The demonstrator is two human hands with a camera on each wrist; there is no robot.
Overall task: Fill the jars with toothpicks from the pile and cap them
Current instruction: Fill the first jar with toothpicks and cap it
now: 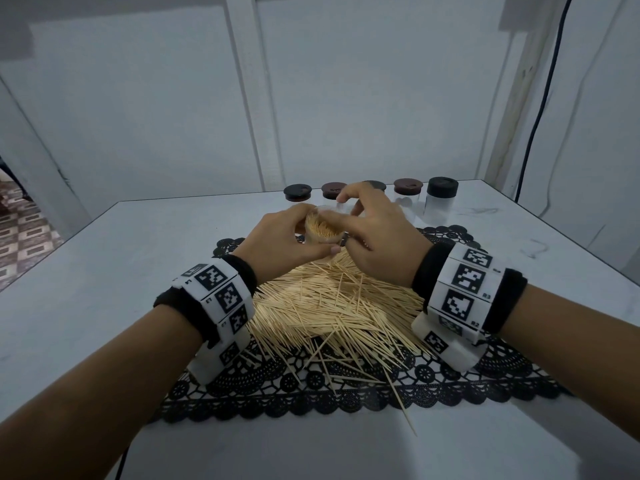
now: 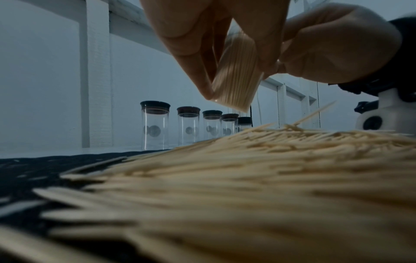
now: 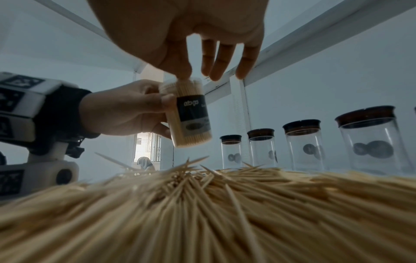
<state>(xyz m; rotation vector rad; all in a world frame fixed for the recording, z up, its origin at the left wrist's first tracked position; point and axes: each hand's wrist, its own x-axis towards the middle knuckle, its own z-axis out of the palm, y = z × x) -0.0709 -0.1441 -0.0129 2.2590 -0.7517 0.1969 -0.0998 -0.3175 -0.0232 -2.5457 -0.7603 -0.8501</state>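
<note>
already packed jar (image 3: 190, 113) upright in left hand (image 1: 284, 237) grip above pile (image 1: 332, 303); right hand (image 1: 377, 233) loosely open, index fingertip on its mouth.

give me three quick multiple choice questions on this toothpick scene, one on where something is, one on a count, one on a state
1. Where is the toothpick pile?
A. on the black lace mat
B. inside the capped jars
C. on the floor

2. How many capped empty jars stand in the back row?
A. two
B. five
C. eight

3. What state is the jar in the left hand?
A. empty and capped
B. packed with toothpicks, uncapped
C. lying on its side on the table

Answers:
1. A, the head view shows the pile spread across the black lace mat.
2. B, five dark-lidded clear jars line up in the left wrist view.
3. B, the head view shows toothpick tips at its open mouth, where the right hand fingers reach.
</note>
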